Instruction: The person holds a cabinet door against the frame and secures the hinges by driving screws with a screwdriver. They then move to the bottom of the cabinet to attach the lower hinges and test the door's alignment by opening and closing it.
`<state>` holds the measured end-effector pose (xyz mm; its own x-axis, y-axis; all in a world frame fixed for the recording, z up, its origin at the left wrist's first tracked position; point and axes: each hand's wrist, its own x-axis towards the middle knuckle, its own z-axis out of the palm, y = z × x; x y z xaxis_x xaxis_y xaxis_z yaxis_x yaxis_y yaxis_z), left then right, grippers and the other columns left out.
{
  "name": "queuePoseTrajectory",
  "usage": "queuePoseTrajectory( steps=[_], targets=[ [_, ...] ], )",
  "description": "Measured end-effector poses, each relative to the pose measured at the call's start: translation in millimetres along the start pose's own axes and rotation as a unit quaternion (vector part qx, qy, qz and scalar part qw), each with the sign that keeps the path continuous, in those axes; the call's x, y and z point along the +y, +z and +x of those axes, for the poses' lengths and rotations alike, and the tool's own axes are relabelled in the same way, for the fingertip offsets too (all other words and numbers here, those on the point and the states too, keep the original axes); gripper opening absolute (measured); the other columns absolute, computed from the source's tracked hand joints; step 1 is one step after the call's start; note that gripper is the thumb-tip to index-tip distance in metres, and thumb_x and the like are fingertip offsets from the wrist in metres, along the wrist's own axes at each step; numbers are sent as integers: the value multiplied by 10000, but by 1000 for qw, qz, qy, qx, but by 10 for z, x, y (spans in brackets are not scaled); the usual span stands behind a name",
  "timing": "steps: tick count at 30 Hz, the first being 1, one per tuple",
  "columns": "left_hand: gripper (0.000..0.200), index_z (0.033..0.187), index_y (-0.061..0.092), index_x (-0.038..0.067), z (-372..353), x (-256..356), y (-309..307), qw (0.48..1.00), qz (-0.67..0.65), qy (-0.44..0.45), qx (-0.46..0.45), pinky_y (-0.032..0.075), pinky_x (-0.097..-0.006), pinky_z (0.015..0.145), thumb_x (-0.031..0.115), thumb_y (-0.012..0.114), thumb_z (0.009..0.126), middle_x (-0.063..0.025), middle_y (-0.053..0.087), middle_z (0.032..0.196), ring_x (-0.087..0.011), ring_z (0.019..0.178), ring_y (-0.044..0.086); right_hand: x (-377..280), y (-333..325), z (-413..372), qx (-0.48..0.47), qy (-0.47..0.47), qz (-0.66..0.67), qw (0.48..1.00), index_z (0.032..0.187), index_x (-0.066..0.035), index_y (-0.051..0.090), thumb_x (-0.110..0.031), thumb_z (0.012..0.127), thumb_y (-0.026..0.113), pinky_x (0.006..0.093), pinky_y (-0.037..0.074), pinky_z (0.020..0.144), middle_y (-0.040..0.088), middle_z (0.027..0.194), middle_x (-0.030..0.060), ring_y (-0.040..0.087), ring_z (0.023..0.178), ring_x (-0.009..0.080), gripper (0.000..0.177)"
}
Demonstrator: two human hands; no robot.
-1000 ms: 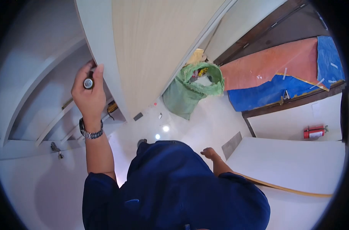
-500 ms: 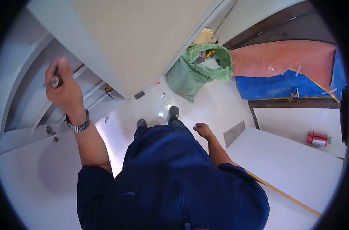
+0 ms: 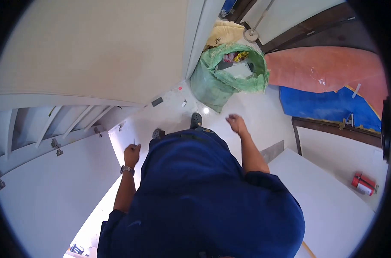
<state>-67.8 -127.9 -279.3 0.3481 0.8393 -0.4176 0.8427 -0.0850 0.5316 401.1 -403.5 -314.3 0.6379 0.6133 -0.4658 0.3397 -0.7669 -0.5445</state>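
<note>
Low beside the cabinet, my left hand [image 3: 132, 155] is closed around a slim tool whose thin grey tip [image 3: 134, 141] pokes up above the fingers; most of it is hidden in the fist. A metal watch [image 3: 126, 169] circles that wrist. To the left stands the open white cabinet [image 3: 53, 112] with its slatted inner dividers, and its white door [image 3: 58, 189] carries metal hinges [image 3: 56, 146]. My right hand [image 3: 236, 124] hangs in front of my body over the floor, fingers loosely bent and apart, with nothing in it.
A green woven sack [image 3: 212, 88] full of scraps stands ahead by the wall, a yellowish sack [image 3: 226, 33] behind it. A dark flat piece [image 3: 157, 102] lies on the floor. White panel [image 3: 320, 193] and fire extinguisher [image 3: 364, 184] are at right, below blue sheeting [image 3: 320, 105].
My left hand has dropped from up at the cabinet interior to low beside my body, still holding the tool. My right hand has moved slightly forward and right. The view has turned and shifted.
</note>
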Motion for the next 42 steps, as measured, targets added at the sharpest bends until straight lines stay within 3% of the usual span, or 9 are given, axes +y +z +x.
queuePoseTrajectory(
  steps=[2,5,6,9,13,21,35,39,42],
  targets=[
    [339,799,643,10,-157,164,76,997,32,-52,-54,486,-404,648,349,645,796,-187,642,720,-356,708,629,-575,-483,372,47,-46,29,997,1094,44,601,-349,834,612,376,461,869,636,1030,226,612,981,311,471],
    [348,790,641,-12,-295,196,227,997,-11,-74,-2,488,-386,642,336,662,789,-174,649,707,-320,686,639,-1698,-1257,750,144,-146,54,977,1250,10,483,-389,810,635,384,410,952,540,1217,242,523,1134,353,613],
    [349,789,640,-17,-337,190,278,996,-28,-85,22,487,-386,639,331,666,786,-172,650,705,-315,681,639,-1933,-1430,992,125,-206,127,962,1293,28,420,-404,800,650,389,395,970,508,1256,244,504,1157,361,695],
    [355,779,638,-28,-519,279,288,988,-38,-149,35,477,-376,617,325,676,783,-160,642,676,-283,627,620,-2806,-1874,1232,311,-370,106,869,1363,63,280,-409,738,722,394,307,1052,360,1374,271,353,1281,385,898],
    [378,749,630,-34,-762,86,363,983,-4,-175,57,477,-375,614,339,685,766,-164,626,640,-278,610,610,-3486,-2040,1385,345,-415,111,835,1401,61,166,-420,685,769,391,249,1086,218,1451,254,243,1338,364,1052],
    [369,662,627,-22,-1214,73,596,982,-20,-164,92,489,-382,523,336,687,725,-123,580,505,-267,489,603,-3599,-1993,1544,322,-410,148,840,1412,73,56,-389,697,765,418,195,1106,129,1474,269,170,1352,411,1109],
    [412,806,666,-16,-286,-123,699,979,-57,-185,62,502,-421,726,388,669,726,-221,653,774,-372,790,639,-3815,-2263,1280,329,-414,158,834,1423,55,81,-237,713,772,374,229,1099,162,1469,261,212,1363,342,1033],
    [407,805,667,-5,-178,146,488,988,-6,-150,23,502,-421,745,393,667,720,-214,660,807,-358,814,641,-3794,-2260,1304,317,-418,175,833,1435,29,78,-279,807,685,377,214,1103,146,1478,257,178,1379,327,927],
    [420,830,674,-1,48,-170,478,991,23,-130,-30,504,-422,772,402,664,712,-217,663,847,-350,857,640,-3857,-2199,1309,350,-408,191,821,1441,16,79,-344,902,550,377,164,1115,133,1491,236,143,1390,324,802]
  ],
)
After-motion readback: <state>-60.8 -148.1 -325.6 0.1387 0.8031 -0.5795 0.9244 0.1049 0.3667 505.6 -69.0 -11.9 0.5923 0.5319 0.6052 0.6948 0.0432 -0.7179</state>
